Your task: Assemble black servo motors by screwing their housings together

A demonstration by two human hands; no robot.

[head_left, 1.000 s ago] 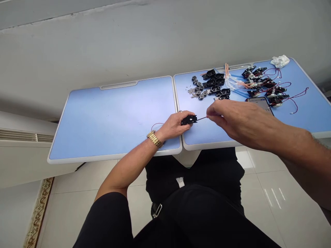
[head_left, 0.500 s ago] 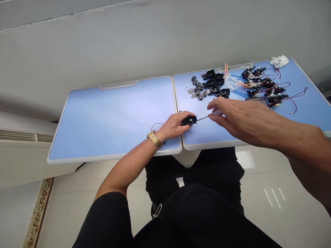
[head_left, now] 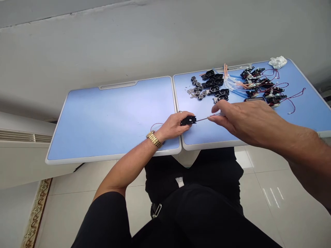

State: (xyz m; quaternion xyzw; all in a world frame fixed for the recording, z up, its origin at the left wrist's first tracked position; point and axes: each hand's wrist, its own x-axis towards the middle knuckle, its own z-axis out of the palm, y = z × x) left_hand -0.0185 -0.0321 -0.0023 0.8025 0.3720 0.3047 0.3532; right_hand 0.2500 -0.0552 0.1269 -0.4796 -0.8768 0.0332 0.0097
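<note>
My left hand point(head_left: 176, 126) is closed around a small black part point(head_left: 190, 120) just over the seam between the two blue table tops. A thin dark red wire point(head_left: 156, 124) shows behind that wrist. To the right, my right hand point(head_left: 232, 117) holds a screwdriver point(head_left: 203, 119) by its clear handle, mostly covered by the fingers. The screwdriver's thin shaft points left, its tip at the right end of the black part. Whether the tip touches a screw is too small to tell.
Black housings point(head_left: 214, 90), round parts point(head_left: 200, 97) and small screws point(head_left: 191, 92) lie beyond my right hand. Farther right are blue and orange tubes point(head_left: 239, 92), assemblies with red wires point(head_left: 274, 98), a phone point(head_left: 254, 99) and crumpled white plastic point(head_left: 277, 62). A wall borders the blue table point(head_left: 116, 117).
The fingers of my right hand have shifted on the screwdriver's handle, with the thumb and forefinger a little farther apart. My left hand and the black part have barely moved.
</note>
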